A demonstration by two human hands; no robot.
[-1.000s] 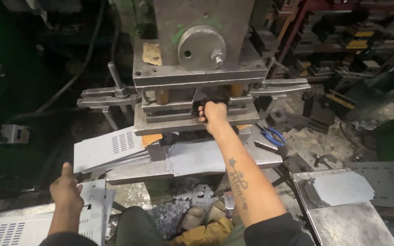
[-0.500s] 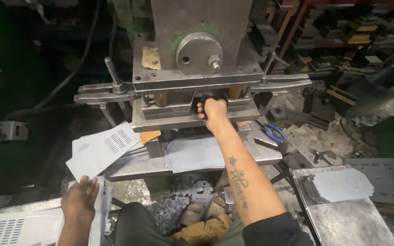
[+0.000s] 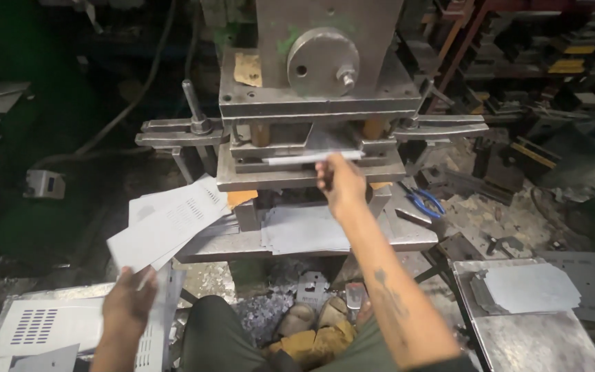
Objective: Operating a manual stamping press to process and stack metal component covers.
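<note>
While left hand (image 3: 129, 300) grips a slotted sheet (image 3: 170, 224), right hand (image 3: 339, 180) pinches a plate's (image 3: 311, 158) edge.

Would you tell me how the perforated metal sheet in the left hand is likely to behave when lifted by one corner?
The perforated sheet held at its near corner by the left hand juts out flat without drooping, so it is probably fairly stiff. One hand carries it, so it seems light for its size. Its thin bare edges look sharp and perhaps slippery.

Metal workshop: a heavy stamping press (image 3: 318, 89) stood amid perforated sheet-metal blanks (image 3: 166, 224), swarf (image 3: 263, 313), and dim parts racks (image 3: 552, 55).
</note>
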